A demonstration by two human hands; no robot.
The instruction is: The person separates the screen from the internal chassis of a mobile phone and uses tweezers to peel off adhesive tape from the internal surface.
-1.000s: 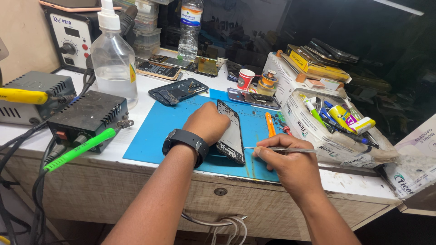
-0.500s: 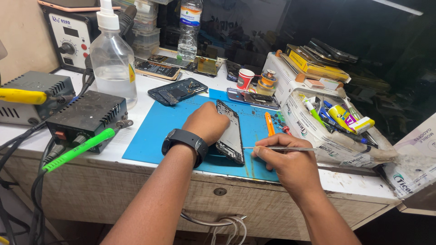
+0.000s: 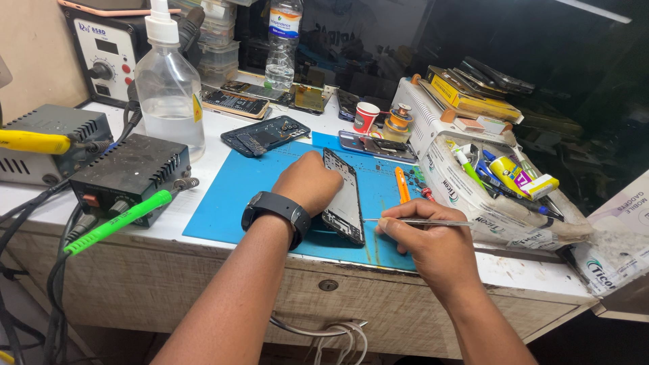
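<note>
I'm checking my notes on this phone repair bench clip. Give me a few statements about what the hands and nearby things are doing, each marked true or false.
1. The left hand holds a phone frame tilted up on its edge on the blue mat. True.
2. The right hand holds a green-handled soldering iron. False: it holds thin metal tweezers, tip at the frame's edge; the green-handled iron lies on the bench at the left.
3. A dark watch sits on the left wrist. True.
4. The clear spray bottle lies on its side on the mat. False: it stands upright, off the mat.
5. An orange tool lies on the mat. True.
</note>
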